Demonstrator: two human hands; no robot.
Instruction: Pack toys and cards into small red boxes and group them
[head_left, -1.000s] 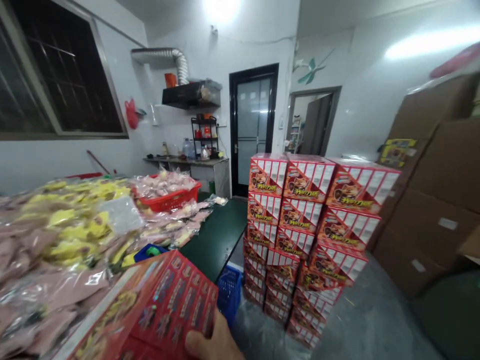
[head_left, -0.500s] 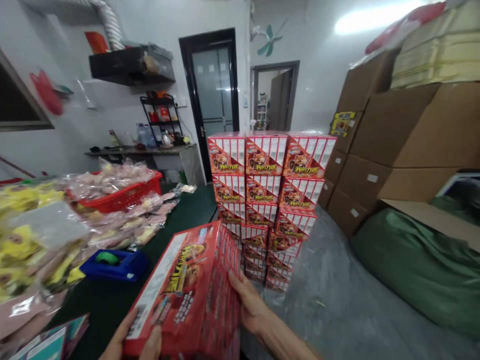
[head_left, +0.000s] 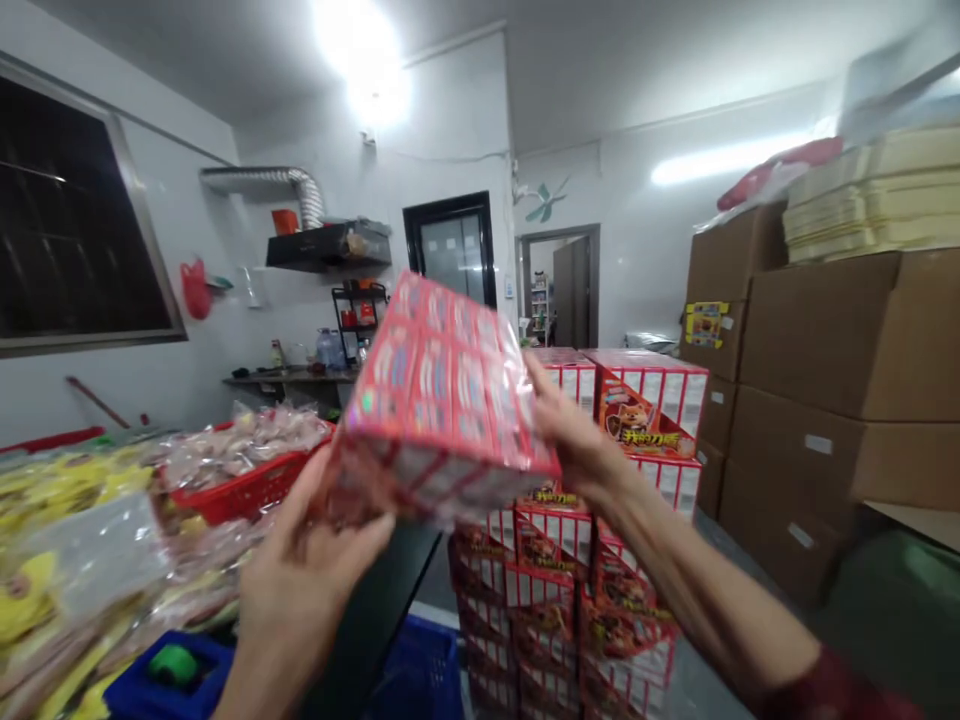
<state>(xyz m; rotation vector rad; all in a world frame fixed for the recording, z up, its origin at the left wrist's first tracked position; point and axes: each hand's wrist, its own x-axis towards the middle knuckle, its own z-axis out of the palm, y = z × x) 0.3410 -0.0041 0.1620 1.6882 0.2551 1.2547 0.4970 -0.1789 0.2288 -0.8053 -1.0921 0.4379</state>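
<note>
At the far left, shiny plastic bags (head_left: 75,530) of yellow and pink goods lie in a heap on the counter (head_left: 375,590). Behind them sits a red basket (head_left: 240,490) full of more bags. Near the front is a blue holder (head_left: 127,688) with a green roll (head_left: 172,665) in it.

The left hand (head_left: 307,570) reaches up, and its grip is spread wide on the low corner of a pack of red boxes (head_left: 439,400) wrapped in clear plastic. The pack is up in the air, tilted, and held between both hands. The right hand (head_left: 574,430) has its fingers spread on the far end.

The pack looks light and stiff, but the wrap may be slippery, so flat palms on the two ends seem best.

Under it are a blue basket (head_left: 424,670) and a tall stack of red boxes (head_left: 555,590). Brown cartons (head_left: 817,400) stand at the right.
</note>
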